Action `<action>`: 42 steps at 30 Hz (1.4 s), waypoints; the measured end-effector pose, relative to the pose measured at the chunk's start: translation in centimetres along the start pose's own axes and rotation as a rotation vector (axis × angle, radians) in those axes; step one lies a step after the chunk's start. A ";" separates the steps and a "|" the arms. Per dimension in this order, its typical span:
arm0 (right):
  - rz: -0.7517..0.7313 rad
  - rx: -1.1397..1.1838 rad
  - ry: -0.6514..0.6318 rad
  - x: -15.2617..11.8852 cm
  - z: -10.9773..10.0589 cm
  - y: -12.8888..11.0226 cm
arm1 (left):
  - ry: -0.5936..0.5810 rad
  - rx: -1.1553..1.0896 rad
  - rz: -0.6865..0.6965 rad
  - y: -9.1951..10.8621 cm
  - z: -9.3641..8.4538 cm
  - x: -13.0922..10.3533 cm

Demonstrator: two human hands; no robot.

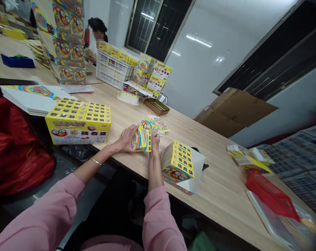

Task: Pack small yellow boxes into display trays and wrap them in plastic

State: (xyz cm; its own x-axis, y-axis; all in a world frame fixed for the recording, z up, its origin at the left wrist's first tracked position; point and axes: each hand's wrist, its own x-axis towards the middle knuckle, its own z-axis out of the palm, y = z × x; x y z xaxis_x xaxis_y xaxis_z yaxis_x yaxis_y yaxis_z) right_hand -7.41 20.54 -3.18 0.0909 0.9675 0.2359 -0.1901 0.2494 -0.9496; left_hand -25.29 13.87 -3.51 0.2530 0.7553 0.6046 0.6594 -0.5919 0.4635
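My left hand presses on the left side of a small yellow printed box with blue and orange swirls. Round its right side my right hand is closed, its fingers partly hidden behind the box. Just beyond lie flat printed cards, fanned out on the table. To the left stands a block of small yellow boxes in a display carton. Another yellow block of boxes sits right of my right forearm, on a white printed sheet.
A tall stack of printed cartons rises at the back left, near a blue tape dispenser. Farther back are a white crate and another person. A red basket lies at the right. Brown cardboard leans by the wall.
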 end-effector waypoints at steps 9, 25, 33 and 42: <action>-0.022 -0.063 0.174 -4.0 -0.6 0.3 | -0.211 0.126 0.194 1.3 -1.2 -6.2; -0.275 -0.370 0.277 -4.5 0.5 -4.3 | 0.433 -0.207 -0.258 1.6 1.1 -6.3; -0.393 -0.241 0.232 -7.3 0.5 -9.5 | 0.553 -0.222 -0.305 5.7 -1.4 -5.7; -0.283 0.014 -0.038 -13.1 -4.8 -18.4 | 0.100 -0.538 -0.073 14.8 -6.5 1.3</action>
State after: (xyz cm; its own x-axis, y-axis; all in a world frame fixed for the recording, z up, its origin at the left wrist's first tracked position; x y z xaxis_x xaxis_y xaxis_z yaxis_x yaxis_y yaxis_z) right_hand -0.43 3.11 10.20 0.1053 0.8601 0.4992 -0.1761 0.5102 -0.8418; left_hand -19.79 4.29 8.31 0.1342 0.7850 0.6048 0.2109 -0.6189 0.7566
